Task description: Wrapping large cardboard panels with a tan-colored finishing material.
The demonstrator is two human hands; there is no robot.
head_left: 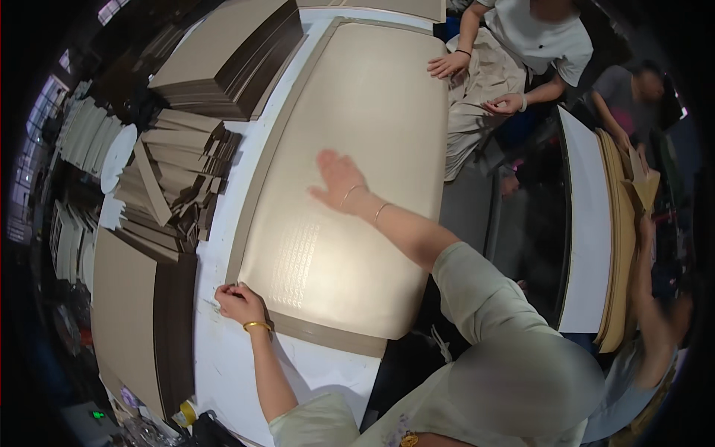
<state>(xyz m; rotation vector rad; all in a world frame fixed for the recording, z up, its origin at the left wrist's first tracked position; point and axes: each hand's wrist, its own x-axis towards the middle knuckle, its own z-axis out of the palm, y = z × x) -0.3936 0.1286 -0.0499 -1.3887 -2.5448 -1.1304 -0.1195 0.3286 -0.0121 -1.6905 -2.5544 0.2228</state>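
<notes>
A glossy champagne-coloured sheet (365,119) with an embossed patch near its close end lies over grey-brown board (328,332), whose edge shows along the left and near sides. My right hand (339,179) is over the middle of the sheet, palm down, fingers stretched out and slightly smeared by motion. At the near left corner of the board, my left hand (240,303) is closed, fingers curled together. A small dark spot shows at its fingertips, too small to name. Both rest above a white table (298,372).
Stacks of grey-brown board (231,48) and loose board strips (167,164) line the left side, with another stack (123,313) nearer. Across the sheet sits a person in a white shirt (544,37), one hand (447,65) at its edge. Tan sheets (614,246) are stacked at right, by other people.
</notes>
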